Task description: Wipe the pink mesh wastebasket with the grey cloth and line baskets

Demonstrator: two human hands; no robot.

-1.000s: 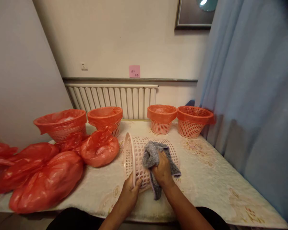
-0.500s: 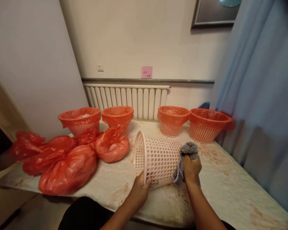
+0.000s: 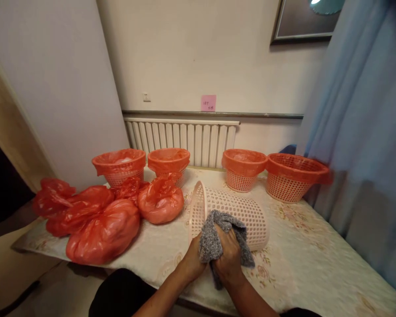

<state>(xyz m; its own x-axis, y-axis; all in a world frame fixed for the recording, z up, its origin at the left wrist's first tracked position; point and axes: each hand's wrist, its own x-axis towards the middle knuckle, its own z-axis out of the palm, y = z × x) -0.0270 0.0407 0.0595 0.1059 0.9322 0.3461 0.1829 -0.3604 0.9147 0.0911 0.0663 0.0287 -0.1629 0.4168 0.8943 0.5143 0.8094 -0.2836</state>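
A pale pink perforated basket [image 3: 240, 211] lies on its side on the table [image 3: 303, 255], its open mouth facing left. My right hand [image 3: 229, 257] is closed on a grey cloth [image 3: 213, 240] and presses it against the basket's near side by the rim. My left hand [image 3: 191, 259] sits at the rim's lower edge, mostly hidden behind the cloth, and seems to steady the basket.
Several pink baskets lined with red bags [image 3: 166, 160] stand along the table's back edge before a white radiator [image 3: 185, 138]. Filled, tied red bags [image 3: 102, 231] lie piled at the table's left. A blue curtain [image 3: 366, 132] hangs at the right.
My right hand has brought the cloth from the basket's bottom end at the right back to its near side by the rim. The camera has swung slightly left.
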